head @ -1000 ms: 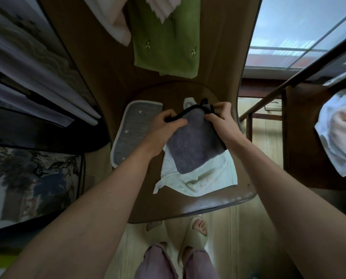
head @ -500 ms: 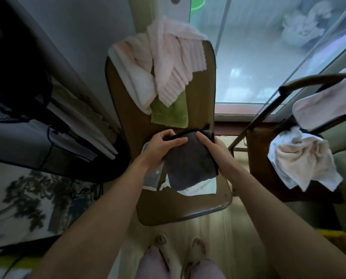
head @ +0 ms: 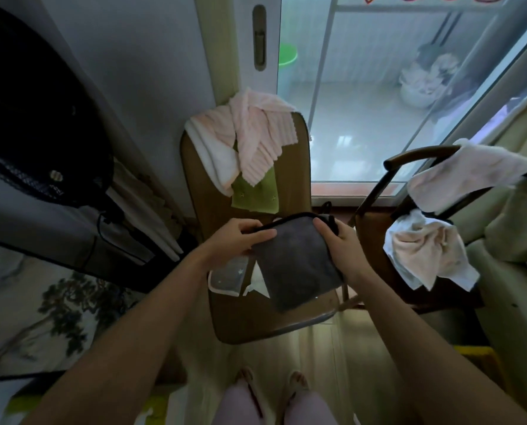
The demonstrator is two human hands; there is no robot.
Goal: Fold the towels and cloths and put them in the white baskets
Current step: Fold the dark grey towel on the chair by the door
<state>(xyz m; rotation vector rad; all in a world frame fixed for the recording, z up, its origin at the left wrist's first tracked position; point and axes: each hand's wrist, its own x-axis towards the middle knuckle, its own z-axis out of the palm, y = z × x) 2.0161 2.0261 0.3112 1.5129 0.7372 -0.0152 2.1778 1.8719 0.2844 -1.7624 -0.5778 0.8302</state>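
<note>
A dark grey cloth (head: 296,265) with black edging hangs above the seat of a brown chair (head: 256,323). My left hand (head: 240,237) pinches its upper left corner and my right hand (head: 339,240) grips its upper right corner. Under it on the seat lie a grey star-patterned cloth (head: 228,276) with a white border and a white cloth (head: 257,280), mostly hidden. A pink ribbed towel (head: 259,139), a white towel (head: 213,154) and a green towel (head: 254,194) hang over the chair's back. No white basket is in view.
A second dark chair (head: 388,167) stands at the right, with a pale pink towel (head: 468,176) over its back and a crumpled cream and white towel (head: 425,250) on its seat. A glass sliding door (head: 379,87) is behind. Dark bags hang at the left. My feet show below.
The view has tilted up, so the chair backs and door now show. Both hands have lifted the grey cloth off the seat, keeping hold of its top corners.
</note>
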